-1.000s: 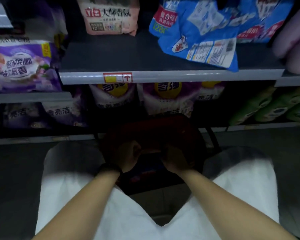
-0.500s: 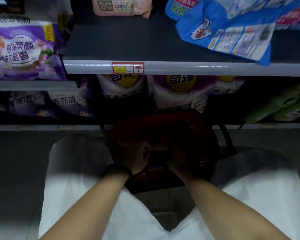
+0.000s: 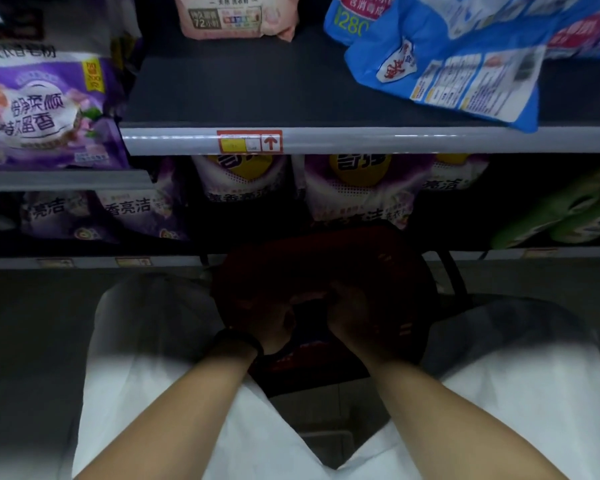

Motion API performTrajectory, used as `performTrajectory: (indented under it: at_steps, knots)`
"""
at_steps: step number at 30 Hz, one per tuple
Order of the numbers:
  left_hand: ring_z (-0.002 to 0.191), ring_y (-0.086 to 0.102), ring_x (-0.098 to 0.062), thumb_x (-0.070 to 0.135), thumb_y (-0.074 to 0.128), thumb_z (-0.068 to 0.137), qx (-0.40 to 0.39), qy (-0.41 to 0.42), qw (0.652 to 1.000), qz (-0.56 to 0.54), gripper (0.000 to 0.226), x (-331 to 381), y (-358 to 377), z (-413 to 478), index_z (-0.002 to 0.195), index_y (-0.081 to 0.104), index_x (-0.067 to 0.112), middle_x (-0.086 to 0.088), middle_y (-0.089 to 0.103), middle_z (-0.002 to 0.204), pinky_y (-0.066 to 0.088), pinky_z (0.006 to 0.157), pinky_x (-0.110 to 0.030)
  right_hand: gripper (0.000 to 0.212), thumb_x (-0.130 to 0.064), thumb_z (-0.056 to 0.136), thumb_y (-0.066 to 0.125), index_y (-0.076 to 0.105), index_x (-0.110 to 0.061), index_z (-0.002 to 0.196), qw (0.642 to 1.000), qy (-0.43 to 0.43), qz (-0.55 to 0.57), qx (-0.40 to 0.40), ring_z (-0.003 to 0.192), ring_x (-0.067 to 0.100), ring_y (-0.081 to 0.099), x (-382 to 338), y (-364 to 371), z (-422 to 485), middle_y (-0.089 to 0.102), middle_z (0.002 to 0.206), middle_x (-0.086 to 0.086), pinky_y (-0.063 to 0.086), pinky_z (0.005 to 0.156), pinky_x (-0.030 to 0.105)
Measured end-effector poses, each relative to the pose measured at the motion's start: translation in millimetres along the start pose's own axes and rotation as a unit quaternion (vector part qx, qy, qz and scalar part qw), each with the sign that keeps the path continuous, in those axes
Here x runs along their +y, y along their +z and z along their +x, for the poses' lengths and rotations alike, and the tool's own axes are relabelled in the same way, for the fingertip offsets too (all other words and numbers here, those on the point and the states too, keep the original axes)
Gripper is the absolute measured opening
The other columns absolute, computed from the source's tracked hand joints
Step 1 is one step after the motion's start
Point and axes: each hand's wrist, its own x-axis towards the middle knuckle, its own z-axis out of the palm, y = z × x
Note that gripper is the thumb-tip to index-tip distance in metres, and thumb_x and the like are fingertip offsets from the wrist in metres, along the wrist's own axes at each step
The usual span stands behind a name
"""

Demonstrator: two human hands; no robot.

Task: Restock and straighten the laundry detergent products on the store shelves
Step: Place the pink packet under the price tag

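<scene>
**Shelf bay, viewed from above, dim light**

- 1 purple detergent bag (image 3: 45, 109), upper left of the frame, standing face-out on a side shelf.
- 1 pink detergent bag (image 3: 236, 19), top centre, at the back of the middle shelf (image 3: 257, 91). Only its lower part shows.
- Blue detergent bags (image 3: 465, 71), upper right, overlapping and tilted, one corner reaching the front rail (image 3: 395, 140). At least 2, exact count unclear.
- 1 red price label (image 3: 249, 142), on that rail.
- 3 purple-and-white bags (image 3: 361, 188) with yellow roundels, in a row beneath the rail, centre.
- 2 darker purple bags (image 3: 136, 213), to their left.
- Green packs (image 3: 565, 216), right edge, lying tilted. Count unclear.
- 1 red basket (image 3: 326, 261), lower centre, between 2 white-clad knees (image 3: 146, 341).
- Left hand (image 3: 267, 327), with 1 black wristband (image 3: 238, 341) on its wrist, and right hand (image 3: 355, 323). Both are down inside the basket, close together, and the fingers look curled. It is too dark to tell what, if anything, they grip.
</scene>
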Motion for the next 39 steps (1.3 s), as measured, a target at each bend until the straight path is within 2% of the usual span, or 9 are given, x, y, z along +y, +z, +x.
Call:
performTrajectory:
  at_steps: [4, 8, 14, 19, 22, 27, 33, 36, 39]
  knots:
    - [0.131, 0.054, -0.034, 0.033, 0.038, 0.111, 0.002, 0.005, 0.999, 0.034, 0.041, 2, -2, -7, 0.142, 0.056, 0.012, -0.016, 0.057, 0.145, 0.039, 0.108, -0.039, 0.023, -0.021, 0.104, 0.046, 0.068, -0.013, 0.106, 0.996, -0.053, 0.025, 0.066, 0.092, 0.029, 0.069, -33, -23, -28, 0.071, 0.100, 0.008, 0.056, 0.085, 0.042]
    - [0.153, 0.031, -0.030, 0.034, 0.035, 0.113, -0.023, 0.021, 0.998, 0.049, 0.051, 4, -2, -22, 0.159, 0.035, 0.014, -0.011, 0.032, 0.167, 0.021, 0.123, -0.035, 0.017, -0.017, 0.106, 0.053, 0.061, -0.011, 0.092, 0.990, -0.072, 0.051, 0.113, 0.071, 0.018, 0.056, -45, -70, -39, 0.060, 0.080, -0.001, 0.035, 0.066, 0.031]
    - [0.096, 0.063, -0.029, 0.036, 0.049, 0.107, 0.013, 0.023, 0.999, -0.023, 0.034, 4, 2, -32, 0.101, 0.071, 0.010, -0.007, 0.066, 0.098, 0.048, 0.084, -0.037, 0.023, -0.020, 0.106, 0.054, 0.050, -0.022, 0.084, 0.981, -0.081, 0.102, 0.145, 0.073, 0.018, 0.055, -55, -139, -61, 0.054, 0.076, -0.008, 0.040, 0.067, 0.037]
    - [0.111, 0.060, -0.018, 0.048, 0.065, 0.098, 0.035, 0.010, 0.988, -0.149, 0.037, 27, -16, -54, 0.127, 0.058, 0.025, 0.002, 0.061, 0.122, 0.048, 0.096, -0.033, 0.010, -0.027, 0.093, 0.055, 0.064, -0.022, 0.089, 0.950, -0.127, 0.207, 0.198, 0.081, 0.017, 0.062, -79, -191, -96, 0.067, 0.087, -0.004, 0.046, 0.070, 0.028]
    - [0.115, 0.064, -0.001, 0.054, 0.078, 0.087, 0.087, 0.106, 0.933, -0.332, 0.041, 74, -32, -85, 0.121, 0.060, 0.042, 0.017, 0.065, 0.125, 0.053, 0.104, -0.031, 0.030, -0.031, 0.081, 0.060, 0.075, -0.026, 0.107, 0.926, -0.058, 0.296, 0.228, 0.101, 0.024, 0.073, -102, -206, -109, 0.079, 0.104, -0.006, 0.060, 0.091, 0.043]
    - [0.108, 0.065, 0.006, 0.069, 0.086, 0.063, 0.249, 0.093, 0.885, -0.381, 0.085, 141, -46, -130, 0.136, 0.049, 0.047, 0.022, 0.065, 0.122, 0.059, 0.089, -0.024, 0.016, -0.034, 0.086, 0.063, 0.067, -0.018, 0.081, 0.895, -0.083, 0.345, 0.268, 0.081, 0.025, 0.072, -159, -211, -144, 0.075, 0.079, -0.001, 0.060, 0.080, 0.052]
    - [0.082, 0.073, 0.008, 0.013, 0.080, 0.087, 0.411, 0.026, 0.714, -0.566, 0.030, 132, -64, -140, 0.113, 0.072, 0.026, 0.011, 0.076, 0.094, 0.058, 0.066, -0.015, 0.026, -0.023, 0.097, 0.070, 0.061, -0.017, 0.074, 0.874, -0.239, 0.317, 0.280, 0.061, 0.005, 0.061, -196, -210, -180, 0.066, 0.063, -0.008, 0.051, 0.065, 0.029]
    - [0.100, 0.076, -0.015, 0.014, 0.066, 0.085, 0.434, 0.018, 0.706, -0.559, 0.024, 101, -82, -128, 0.107, 0.073, 0.020, 0.005, 0.078, 0.097, 0.060, 0.087, -0.032, 0.023, -0.032, 0.095, 0.075, 0.068, -0.018, 0.078, 0.884, -0.295, 0.303, 0.197, 0.065, 0.009, 0.069, -185, -216, -172, 0.072, 0.070, -0.005, 0.062, 0.071, 0.036]
    - [0.097, 0.074, -0.016, 0.019, 0.066, 0.092, 0.414, 0.012, 0.723, -0.553, 0.009, 74, -101, -117, 0.095, 0.075, 0.019, 0.017, 0.079, 0.085, 0.057, 0.087, -0.030, 0.009, -0.020, 0.088, 0.081, 0.073, -0.020, 0.085, 0.898, -0.244, 0.262, 0.255, 0.072, 0.000, 0.070, -156, -227, -144, 0.076, 0.078, -0.011, 0.056, 0.073, 0.028]
